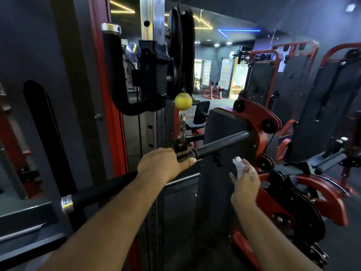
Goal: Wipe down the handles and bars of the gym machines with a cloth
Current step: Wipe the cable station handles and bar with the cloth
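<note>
At the far left a grey panel (pixel 29 124) with a dark arched cut-out stands beside a red upright post (pixel 109 94). In front of it a curved black handle (pixel 115 75) with a shiny metal end cap rises from the pulley carriage.

Lower down, a long bar (pixel 136 177) runs diagonally from lower left to upper right. Its left end has a chrome cap, then a black foam-like grip; past the middle comes a bare metal swivel, and beyond that a second black grip, matte and slightly dusty-looking, ending against the dark pad of a red machine (pixel 254 133).

The left hand (pixel 164 165) grips the bar at its centre, fingers curled over the top and thumb underneath, right against the swivel. From that swivel a silver clip (pixel 182 127) hangs upward to a yellow ball (pixel 183 101) on the cable, just under the black pulley wheel (pixel 180 51) and the perforated steel column (pixel 150 20).

To the right, the right hand (pixel 245 182) is below the bar's right grip, apart from it. It holds a small white cloth (pixel 238 166), crumpled and bunched, pinched between the thumb and fingers, with a bit poking up above the fingertips. The hand is blurred, so the exact finger placement is hard to read.

Further right stand red-framed machines with dark panels (pixel 304 79), and black pulleys are mounted low on the red frame (pixel 297 208).
</note>
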The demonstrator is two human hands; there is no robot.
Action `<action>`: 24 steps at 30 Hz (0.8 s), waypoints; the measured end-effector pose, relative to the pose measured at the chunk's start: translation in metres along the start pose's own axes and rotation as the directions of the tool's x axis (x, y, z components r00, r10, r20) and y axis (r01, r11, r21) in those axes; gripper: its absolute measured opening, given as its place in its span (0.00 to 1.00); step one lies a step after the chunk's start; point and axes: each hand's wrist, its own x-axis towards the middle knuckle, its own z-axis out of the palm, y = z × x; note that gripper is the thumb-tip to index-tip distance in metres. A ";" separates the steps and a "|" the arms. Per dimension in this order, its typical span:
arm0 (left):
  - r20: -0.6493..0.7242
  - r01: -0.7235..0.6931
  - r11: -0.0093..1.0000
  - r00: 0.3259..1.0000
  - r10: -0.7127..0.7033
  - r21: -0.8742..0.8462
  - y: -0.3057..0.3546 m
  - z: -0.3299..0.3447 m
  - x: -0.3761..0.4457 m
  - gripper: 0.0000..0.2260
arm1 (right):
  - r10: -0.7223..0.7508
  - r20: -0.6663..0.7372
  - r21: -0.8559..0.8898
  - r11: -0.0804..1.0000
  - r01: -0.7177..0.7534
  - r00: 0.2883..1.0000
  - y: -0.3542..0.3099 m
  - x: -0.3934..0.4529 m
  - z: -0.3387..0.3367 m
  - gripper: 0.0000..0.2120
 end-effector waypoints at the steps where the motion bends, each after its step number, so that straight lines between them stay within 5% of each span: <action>1: 0.002 -0.002 1.000 1.000 0.002 0.004 0.000 0.001 0.000 0.37 | 0.128 0.037 0.083 0.988 -0.130 0.991 -0.007 0.009 0.005 0.19; 3: 0.011 -0.016 0.999 1.000 0.016 0.034 0.000 0.000 0.000 0.37 | 0.206 0.117 0.206 0.952 -0.227 0.971 -0.032 0.020 0.018 0.25; 8: 0.014 -0.019 0.999 1.000 0.018 0.035 -0.001 0.000 0.001 0.38 | 0.395 0.074 0.560 0.743 -0.366 0.916 -0.098 0.029 0.058 0.20; 18: 0.018 0.058 0.997 0.998 -0.059 0.054 0.013 0.002 0.001 0.37 | 0.449 0.317 0.541 0.638 -0.548 0.836 -0.088 -0.022 0.097 0.22; 24: 0.024 0.070 0.991 0.997 -0.073 0.117 0.022 0.003 0.006 0.41 | 0.450 0.336 0.174 0.834 -0.524 0.827 -0.053 -0.055 0.095 0.32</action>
